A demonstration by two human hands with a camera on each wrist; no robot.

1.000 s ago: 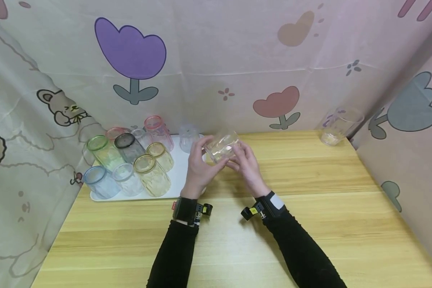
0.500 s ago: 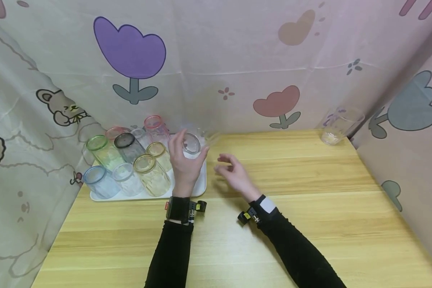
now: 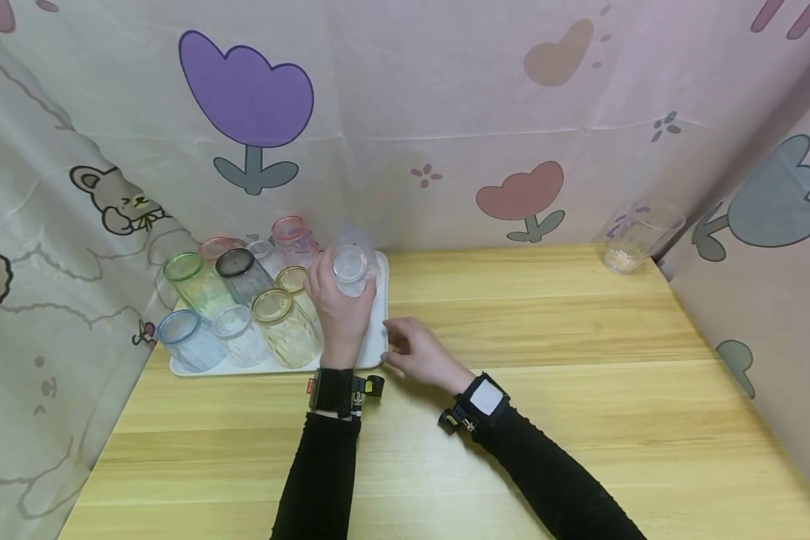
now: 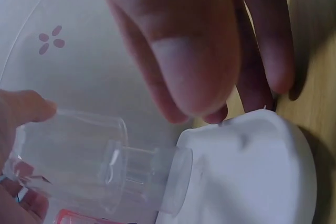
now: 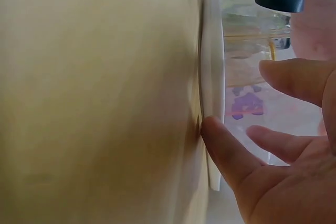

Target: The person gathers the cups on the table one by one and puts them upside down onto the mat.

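My left hand grips a clear ribbed glass over the back right part of the white tray. In the left wrist view the glass lies between my thumb and fingers, just above the tray. My right hand holds nothing and rests on the table at the tray's right edge. In the right wrist view one fingertip touches the tray's rim.
Several coloured glasses, among them green, dark grey, yellow, blue and pink, fill the tray's left. Another clear glass leans at the wooden table's back right corner. Curtains close in three sides.
Both hands held the glass over the table's middle. My right hand let go and dropped to the tray's edge, and my left hand carried the glass left over the tray.
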